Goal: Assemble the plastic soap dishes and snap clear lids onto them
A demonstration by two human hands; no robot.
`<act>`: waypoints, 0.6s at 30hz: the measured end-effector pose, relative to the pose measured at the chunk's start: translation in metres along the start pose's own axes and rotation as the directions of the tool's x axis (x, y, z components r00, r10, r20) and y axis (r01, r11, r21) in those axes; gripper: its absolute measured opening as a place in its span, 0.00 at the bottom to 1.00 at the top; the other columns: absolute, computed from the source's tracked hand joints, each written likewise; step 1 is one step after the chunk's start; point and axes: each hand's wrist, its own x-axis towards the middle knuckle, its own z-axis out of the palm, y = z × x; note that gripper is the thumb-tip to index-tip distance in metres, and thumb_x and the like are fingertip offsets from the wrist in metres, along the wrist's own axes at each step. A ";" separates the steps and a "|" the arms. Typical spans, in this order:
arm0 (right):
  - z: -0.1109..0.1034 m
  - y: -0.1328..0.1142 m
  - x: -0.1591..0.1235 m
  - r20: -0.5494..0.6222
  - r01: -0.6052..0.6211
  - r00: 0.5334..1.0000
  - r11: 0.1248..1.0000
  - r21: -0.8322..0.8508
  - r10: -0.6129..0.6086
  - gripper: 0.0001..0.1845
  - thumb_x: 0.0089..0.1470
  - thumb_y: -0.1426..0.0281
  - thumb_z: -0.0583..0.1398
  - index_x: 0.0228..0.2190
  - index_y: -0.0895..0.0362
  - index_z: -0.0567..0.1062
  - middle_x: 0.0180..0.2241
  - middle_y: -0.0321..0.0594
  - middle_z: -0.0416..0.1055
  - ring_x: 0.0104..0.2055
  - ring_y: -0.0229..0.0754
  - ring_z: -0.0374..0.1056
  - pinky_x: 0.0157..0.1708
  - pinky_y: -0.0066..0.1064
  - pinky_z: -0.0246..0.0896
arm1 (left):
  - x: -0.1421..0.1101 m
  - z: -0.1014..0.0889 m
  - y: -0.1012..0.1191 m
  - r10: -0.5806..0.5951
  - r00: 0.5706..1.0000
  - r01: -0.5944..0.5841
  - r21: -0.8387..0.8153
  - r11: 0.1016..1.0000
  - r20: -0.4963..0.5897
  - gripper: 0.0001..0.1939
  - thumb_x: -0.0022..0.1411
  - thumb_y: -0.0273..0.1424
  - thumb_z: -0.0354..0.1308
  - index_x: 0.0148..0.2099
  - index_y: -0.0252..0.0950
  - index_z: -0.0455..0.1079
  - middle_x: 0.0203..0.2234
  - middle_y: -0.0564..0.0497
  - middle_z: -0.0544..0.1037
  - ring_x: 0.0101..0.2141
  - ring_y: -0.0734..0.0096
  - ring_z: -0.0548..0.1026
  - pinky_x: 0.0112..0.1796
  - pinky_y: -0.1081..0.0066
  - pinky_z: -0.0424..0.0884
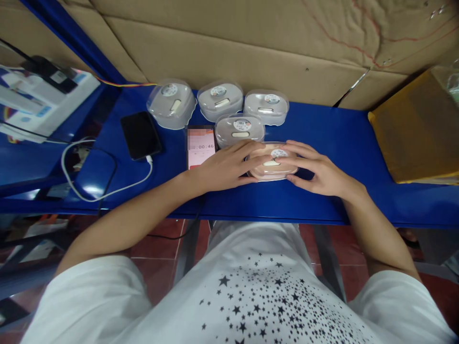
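A pinkish lidded plastic box [274, 174] with a clear cover, a round printed sticker and a pale latch sits on the blue table in front of me. My left hand [231, 165] grips its left side, with fingers reaching over the lid. From the right, my right hand [315, 167] holds the same box, its thumb at the near side and fingers on the lid's far edge. Just behind stands a similar greyish lidded box [241, 128], close to my left fingers. A phone [201, 147] showing a timer lies beside my left hand.
Three more greyish boxes [172, 105] [220, 101] [266, 107] stand along the back. A black phone [141, 135] with a white cable [107, 195] lies left, near a power strip [46, 110]. A large taped carton [416, 129] occupies the right. Cardboard [233, 48] lines the back.
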 end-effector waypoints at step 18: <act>0.005 0.000 0.003 -0.002 -0.057 0.998 0.994 -0.089 0.057 0.31 0.68 0.63 0.62 0.70 0.34 0.70 0.74 0.31 0.65 0.75 0.60 0.60 0.74 0.64 0.58 | 0.000 -0.001 -0.006 -0.016 0.999 0.018 -0.062 0.998 0.031 0.33 0.78 0.34 0.60 0.78 0.41 0.54 0.70 0.32 0.65 0.73 0.42 0.64 0.69 0.38 0.67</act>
